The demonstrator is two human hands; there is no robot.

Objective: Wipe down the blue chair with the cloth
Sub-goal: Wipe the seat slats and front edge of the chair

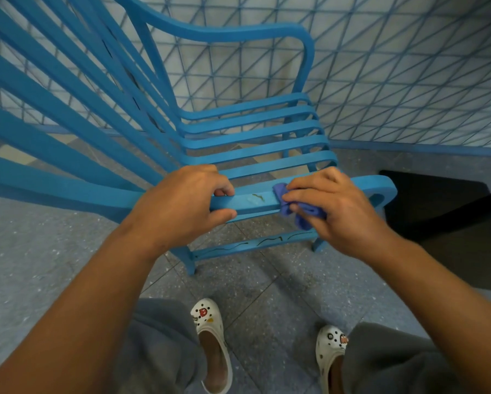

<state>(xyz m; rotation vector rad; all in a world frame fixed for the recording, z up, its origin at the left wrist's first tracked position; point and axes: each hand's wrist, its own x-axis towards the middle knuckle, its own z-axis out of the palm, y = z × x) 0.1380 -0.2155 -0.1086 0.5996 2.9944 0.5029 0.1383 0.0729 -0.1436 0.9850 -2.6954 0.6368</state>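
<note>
Nearest the camera, two white clogs (214,346) stand on the speckled grey floor (39,251). Above them, the left hand (179,206) wraps the near armrest (250,199) of the blue chair (250,132), fingers curled over the top and thumb underneath, steadying it. Just to its right, the right hand (332,206) pinches a bunched purple cloth (298,211) against the same armrest. Between the hands sits a pale smear with a dark squiggle (257,198). The step looks like wiping this armrest; next, the cloth likely needs sliding left over that mark with pressure. Beyond lie the seat slats (255,137), far armrest, and patterned wall (409,81)
</note>
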